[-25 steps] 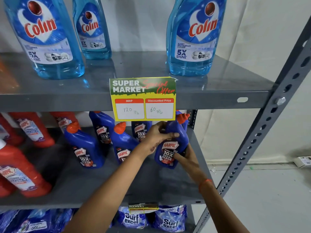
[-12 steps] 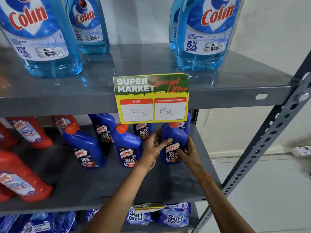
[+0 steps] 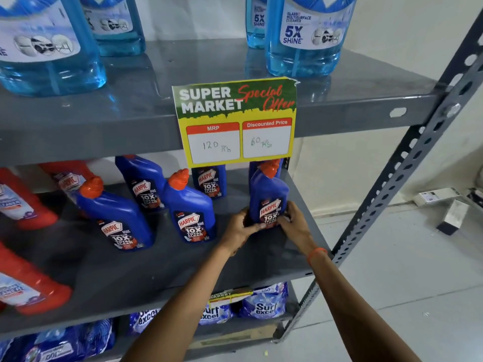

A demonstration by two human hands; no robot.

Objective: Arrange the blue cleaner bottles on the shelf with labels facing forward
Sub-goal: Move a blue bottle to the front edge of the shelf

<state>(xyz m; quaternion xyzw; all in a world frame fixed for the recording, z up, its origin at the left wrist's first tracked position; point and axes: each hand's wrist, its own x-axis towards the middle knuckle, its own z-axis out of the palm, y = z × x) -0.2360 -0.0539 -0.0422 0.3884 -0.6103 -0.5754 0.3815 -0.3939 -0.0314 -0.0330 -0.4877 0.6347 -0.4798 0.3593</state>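
Observation:
A blue Harpic bottle (image 3: 268, 194) with an orange cap stands upright at the right end of the grey middle shelf (image 3: 162, 267), label facing me. My left hand (image 3: 241, 228) grips its base from the left and my right hand (image 3: 294, 223) from the right. Two more blue Harpic bottles stand in front, one in the middle (image 3: 190, 205) and one to its left (image 3: 115, 212), labels forward. Behind them stand others (image 3: 142, 178) (image 3: 209, 178), with one partly hidden behind the held bottle.
Red cleaner bottles (image 3: 28, 286) fill the shelf's left side. Large light-blue Colin bottles (image 3: 305, 35) stand on the upper shelf, where a price card (image 3: 235, 121) hangs. Surf Excel packs (image 3: 264, 304) lie below. A perforated steel upright (image 3: 407, 173) runs on the right.
The held bottle went from tilted and lifted to standing upright on the shelf. Both hands slid down to its base. My view moved closer and lower.

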